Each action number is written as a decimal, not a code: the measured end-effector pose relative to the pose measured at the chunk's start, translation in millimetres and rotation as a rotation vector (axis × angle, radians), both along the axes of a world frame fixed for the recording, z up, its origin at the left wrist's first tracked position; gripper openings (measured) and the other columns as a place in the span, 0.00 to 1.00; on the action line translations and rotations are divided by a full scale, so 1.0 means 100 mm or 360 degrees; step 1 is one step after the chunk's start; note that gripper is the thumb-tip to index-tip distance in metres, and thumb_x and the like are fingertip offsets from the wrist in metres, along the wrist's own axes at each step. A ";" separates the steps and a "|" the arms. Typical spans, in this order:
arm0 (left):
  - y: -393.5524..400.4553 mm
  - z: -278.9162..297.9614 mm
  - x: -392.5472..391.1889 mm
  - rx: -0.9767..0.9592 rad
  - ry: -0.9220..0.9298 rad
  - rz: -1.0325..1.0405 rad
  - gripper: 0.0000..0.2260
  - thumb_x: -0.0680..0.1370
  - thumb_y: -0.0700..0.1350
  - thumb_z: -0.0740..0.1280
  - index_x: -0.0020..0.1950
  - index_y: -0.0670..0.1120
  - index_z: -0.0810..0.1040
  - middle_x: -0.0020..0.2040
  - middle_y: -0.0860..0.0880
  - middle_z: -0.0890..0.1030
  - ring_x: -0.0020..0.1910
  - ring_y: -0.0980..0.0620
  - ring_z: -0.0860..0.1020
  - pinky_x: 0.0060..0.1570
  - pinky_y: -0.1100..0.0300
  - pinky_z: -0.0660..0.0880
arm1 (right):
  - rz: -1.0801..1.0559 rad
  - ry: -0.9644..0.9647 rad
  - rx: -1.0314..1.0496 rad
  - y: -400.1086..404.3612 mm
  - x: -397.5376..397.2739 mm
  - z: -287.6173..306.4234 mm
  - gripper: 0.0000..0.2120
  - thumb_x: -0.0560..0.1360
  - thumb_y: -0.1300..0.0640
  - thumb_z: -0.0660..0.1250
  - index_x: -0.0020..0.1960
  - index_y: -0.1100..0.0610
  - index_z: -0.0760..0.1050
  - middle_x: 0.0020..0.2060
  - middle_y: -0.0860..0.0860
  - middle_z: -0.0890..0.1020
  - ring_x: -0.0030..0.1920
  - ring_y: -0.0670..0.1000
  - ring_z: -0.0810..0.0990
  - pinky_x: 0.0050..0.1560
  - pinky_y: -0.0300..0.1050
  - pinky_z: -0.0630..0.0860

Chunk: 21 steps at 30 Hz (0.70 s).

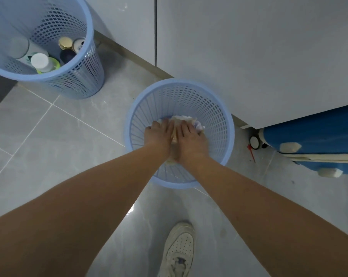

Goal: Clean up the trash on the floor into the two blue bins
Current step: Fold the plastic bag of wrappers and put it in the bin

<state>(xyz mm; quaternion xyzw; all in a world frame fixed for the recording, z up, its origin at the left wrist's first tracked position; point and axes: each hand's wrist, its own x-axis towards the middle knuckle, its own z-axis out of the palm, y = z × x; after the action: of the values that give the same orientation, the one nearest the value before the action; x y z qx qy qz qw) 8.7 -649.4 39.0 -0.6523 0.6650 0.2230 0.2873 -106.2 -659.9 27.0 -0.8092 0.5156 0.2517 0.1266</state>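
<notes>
Both my hands are down inside the near bin (180, 177), side by side: my left hand (159, 134) and right hand (191, 139) lie flat with fingers straight, pressing on one crumpled paper wad (184, 118) that shows just past my fingertips. Up and to the left of my hands stands the second bin (77, 76), holding two bottles (42, 61) and two cans (78, 44). One shoe (179, 250) is below my arms.

Grey floor tiles (49, 136) with pale grout lines shine under a light glare. Plain grey cabinet doors (249, 47) rise behind, above a beige skirting strip (129, 54). A blue case (312, 134) lies at right.
</notes>
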 end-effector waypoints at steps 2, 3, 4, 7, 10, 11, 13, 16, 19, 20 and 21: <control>-0.02 0.04 0.01 0.0028 -0.0002 -0.0004 0.45 0.78 0.50 0.69 0.82 0.47 0.38 0.83 0.45 0.45 0.77 0.40 0.59 0.69 0.48 0.68 | -0.0035 -0.0028 -0.0014 0.02 0.01 0.01 0.39 0.78 0.44 0.65 0.81 0.57 0.53 0.79 0.53 0.60 0.80 0.55 0.54 0.78 0.59 0.55; -0.02 0.09 0.02 0.0046 0.0024 -0.0006 0.45 0.78 0.50 0.69 0.82 0.48 0.38 0.83 0.45 0.44 0.78 0.40 0.58 0.69 0.48 0.68 | -0.0017 -0.0071 -0.0041 0.03 0.01 0.06 0.35 0.77 0.46 0.66 0.79 0.58 0.59 0.76 0.54 0.65 0.78 0.55 0.59 0.77 0.59 0.57; 0.00 0.15 0.02 0.0072 0.0056 -0.0011 0.45 0.79 0.50 0.69 0.82 0.48 0.39 0.83 0.45 0.44 0.78 0.40 0.57 0.69 0.47 0.67 | 0.0027 -0.0114 -0.0092 0.04 -0.02 0.14 0.32 0.75 0.49 0.70 0.74 0.59 0.67 0.72 0.55 0.71 0.75 0.56 0.66 0.75 0.60 0.61; 0.10 0.38 0.05 0.0121 0.0101 -0.0062 0.40 0.82 0.52 0.64 0.83 0.47 0.41 0.83 0.45 0.40 0.81 0.39 0.51 0.72 0.46 0.64 | 0.0109 -0.0103 -0.0133 0.07 -0.09 0.53 0.27 0.66 0.49 0.77 0.61 0.57 0.76 0.60 0.54 0.78 0.63 0.58 0.75 0.65 0.59 0.67; 0.24 0.63 0.06 0.0045 0.0156 -0.0082 0.37 0.82 0.52 0.64 0.83 0.45 0.45 0.83 0.42 0.39 0.81 0.36 0.46 0.76 0.45 0.60 | 0.0088 -0.0151 -0.0030 0.12 -0.09 0.89 0.25 0.70 0.53 0.71 0.65 0.54 0.72 0.66 0.53 0.74 0.69 0.57 0.69 0.71 0.60 0.57; 0.29 0.73 0.07 -0.0011 0.0185 -0.0091 0.36 0.82 0.52 0.64 0.83 0.45 0.47 0.83 0.42 0.40 0.81 0.35 0.46 0.77 0.44 0.59 | 0.0069 -0.0178 -0.0044 0.15 -0.09 1.01 0.25 0.71 0.54 0.70 0.67 0.54 0.72 0.68 0.53 0.73 0.71 0.57 0.67 0.73 0.60 0.55; 0.37 0.94 0.13 -0.0168 0.0292 -0.0116 0.34 0.82 0.51 0.64 0.82 0.44 0.52 0.83 0.42 0.43 0.80 0.34 0.47 0.76 0.44 0.59 | 0.0026 -0.0234 -0.0049 0.22 -0.07 1.23 0.25 0.73 0.55 0.68 0.70 0.53 0.72 0.71 0.53 0.73 0.73 0.57 0.67 0.75 0.59 0.54; 0.52 1.31 0.30 -0.0408 0.0564 -0.0182 0.29 0.82 0.45 0.62 0.81 0.44 0.57 0.83 0.44 0.47 0.81 0.37 0.50 0.75 0.45 0.60 | -0.0069 -0.0337 -0.0061 0.35 -0.03 1.50 0.26 0.73 0.56 0.69 0.71 0.54 0.71 0.70 0.52 0.74 0.71 0.57 0.70 0.72 0.56 0.62; 0.71 1.64 0.56 -0.0697 0.0858 -0.0183 0.28 0.78 0.39 0.66 0.78 0.42 0.66 0.82 0.44 0.55 0.79 0.38 0.59 0.69 0.44 0.70 | -0.0275 -0.0603 -0.0216 0.51 0.03 1.81 0.16 0.71 0.62 0.70 0.59 0.59 0.76 0.57 0.54 0.79 0.59 0.59 0.76 0.58 0.56 0.74; 0.78 1.73 0.66 -0.0774 0.0930 -0.0170 0.27 0.75 0.37 0.68 0.75 0.41 0.70 0.81 0.42 0.61 0.76 0.38 0.64 0.64 0.44 0.74 | -0.0332 -0.0678 -0.0311 0.57 0.06 1.92 0.16 0.70 0.64 0.70 0.58 0.59 0.77 0.55 0.55 0.79 0.57 0.58 0.77 0.55 0.56 0.76; 0.86 1.81 0.77 -0.0802 0.0976 -0.0141 0.27 0.73 0.37 0.69 0.73 0.40 0.72 0.79 0.41 0.65 0.74 0.38 0.68 0.60 0.44 0.76 | -0.0354 -0.0738 -0.0415 0.64 0.11 2.04 0.17 0.70 0.65 0.70 0.58 0.59 0.77 0.54 0.55 0.79 0.55 0.58 0.77 0.53 0.56 0.77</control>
<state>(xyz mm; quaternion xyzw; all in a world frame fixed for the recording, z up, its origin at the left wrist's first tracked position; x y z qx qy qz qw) 86.1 -563.9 219.9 -0.5763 0.7812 0.2247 -0.0842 -95.2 -595.7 231.3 -0.7930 0.5866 -0.0240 0.1630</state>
